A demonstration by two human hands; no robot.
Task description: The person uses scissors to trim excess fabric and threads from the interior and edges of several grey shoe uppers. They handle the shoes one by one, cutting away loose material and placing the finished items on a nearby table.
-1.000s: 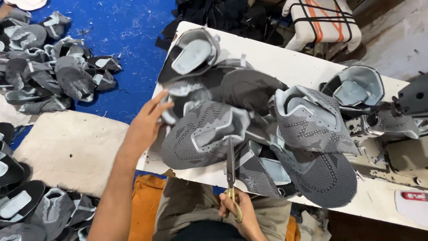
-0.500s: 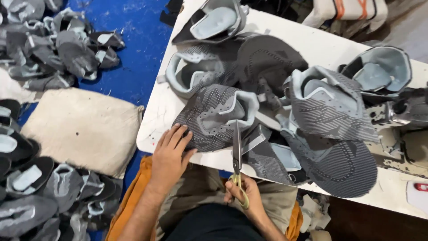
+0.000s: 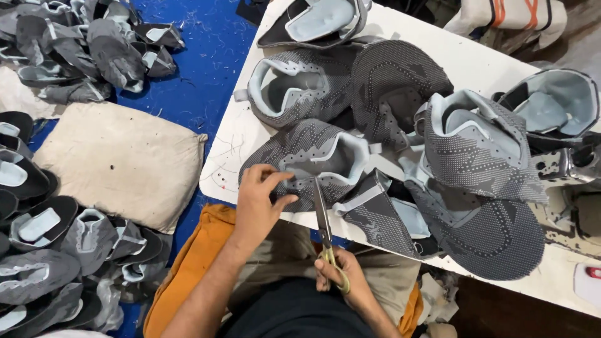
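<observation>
On the white table [image 3: 247, 134], amid the heap of grey knit shoe uppers [image 3: 438, 169], the nearest upper [image 3: 313, 156] lies pinched at its edge by the left hand [image 3: 260, 197], so the scissors [image 3: 324, 231] gripped in the right hand [image 3: 341, 278] cut best with that edge held taut.

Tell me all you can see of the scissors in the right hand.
The scissors have long, narrow, dull metal blades and yellowish loop handles. The right hand grips the handles near the person's lap. The blades point up and away, crossing the white table's edge, tips at the near edge of a grey knit shoe upper that the left hand pinches. The blades look nearly closed.
</observation>
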